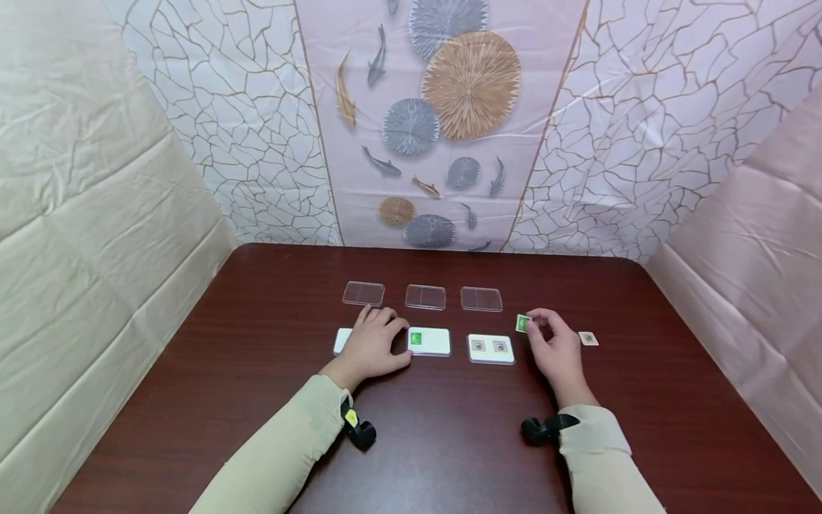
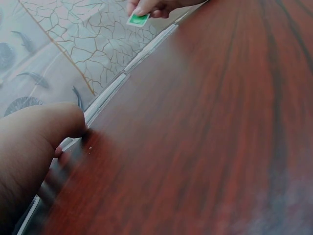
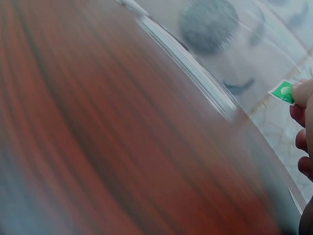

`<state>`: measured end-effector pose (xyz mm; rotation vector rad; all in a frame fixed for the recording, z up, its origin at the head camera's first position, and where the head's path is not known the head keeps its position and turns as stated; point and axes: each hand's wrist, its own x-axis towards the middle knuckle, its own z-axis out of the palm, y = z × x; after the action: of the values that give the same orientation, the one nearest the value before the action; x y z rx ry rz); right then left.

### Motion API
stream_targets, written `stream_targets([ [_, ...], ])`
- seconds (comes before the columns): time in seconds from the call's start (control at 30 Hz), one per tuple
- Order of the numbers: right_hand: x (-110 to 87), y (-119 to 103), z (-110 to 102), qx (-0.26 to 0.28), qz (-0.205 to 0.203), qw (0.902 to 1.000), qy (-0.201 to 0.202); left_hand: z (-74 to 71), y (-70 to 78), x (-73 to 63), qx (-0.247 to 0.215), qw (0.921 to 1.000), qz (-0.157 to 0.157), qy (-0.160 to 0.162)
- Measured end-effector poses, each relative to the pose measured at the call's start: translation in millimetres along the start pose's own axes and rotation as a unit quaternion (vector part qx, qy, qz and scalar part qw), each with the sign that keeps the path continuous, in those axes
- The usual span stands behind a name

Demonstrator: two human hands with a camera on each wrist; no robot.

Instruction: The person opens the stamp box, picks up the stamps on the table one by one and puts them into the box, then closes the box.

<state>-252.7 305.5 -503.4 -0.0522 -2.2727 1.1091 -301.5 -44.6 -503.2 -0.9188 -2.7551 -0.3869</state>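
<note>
My right hand (image 1: pixel 557 353) pinches a small green stamp (image 1: pixel 523 323) with a pale border between thumb and fingers, above the table. The same stamp (image 3: pixel 282 92) shows its green face in the right wrist view. My left hand (image 1: pixel 374 344) has thumb and index finger at the left end of the middle white flat case (image 1: pixel 437 343), spanning its short side. Another green stamp (image 1: pixel 416 338) lies in that case's left half. Under the left hand, a second white case (image 1: pixel 342 339) is mostly hidden. The right-hand case (image 1: pixel 491 358) contains two beige stamps.
Behind the white cases, three clear plastic lids lie in a row: left lid (image 1: pixel 363 293), middle lid (image 1: pixel 425 297) and right lid (image 1: pixel 481 299). A loose beige stamp (image 1: pixel 588 338) lies right of my right hand. Cloth walls border the dark wooden table (image 1: pixel 449 442).
</note>
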Motion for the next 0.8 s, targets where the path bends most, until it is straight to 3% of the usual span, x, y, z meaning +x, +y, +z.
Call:
stream_targets([
  [0.57, -5.5, -41.5, 48.5, 0.012, -0.03, 0.9988, -0.038, 0.1, 0.1, 0.2, -0.002, 1.0, -0.007, -0.006],
  [0.8, -10.9, -53.1, 65.5, 0.01, -0.07, 0.9948, -0.074, -0.1, 0.7, 0.2, -0.005, 1.0, -0.006, -0.003],
])
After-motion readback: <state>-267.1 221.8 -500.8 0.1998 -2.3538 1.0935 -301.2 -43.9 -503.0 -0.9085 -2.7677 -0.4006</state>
